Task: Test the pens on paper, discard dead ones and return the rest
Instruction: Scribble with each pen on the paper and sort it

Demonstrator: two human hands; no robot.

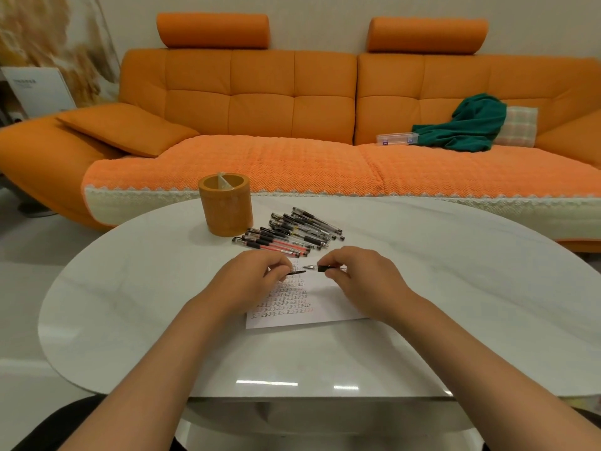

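Worn on the head, looking forward and down from close above the near edge of the white table (422, 320), facing the orange sofa (260, 102) beyond.

I read rows of the handwritten character 正 on the paper (292, 307); print on the white board (35, 89) stays illegible.

One round orange pen cup (225, 206) and one white paper sheet with writing (304, 301) sit on the table. One uncapped pen (320, 267). The heap of capped pens (287, 233) is too tangled to count.
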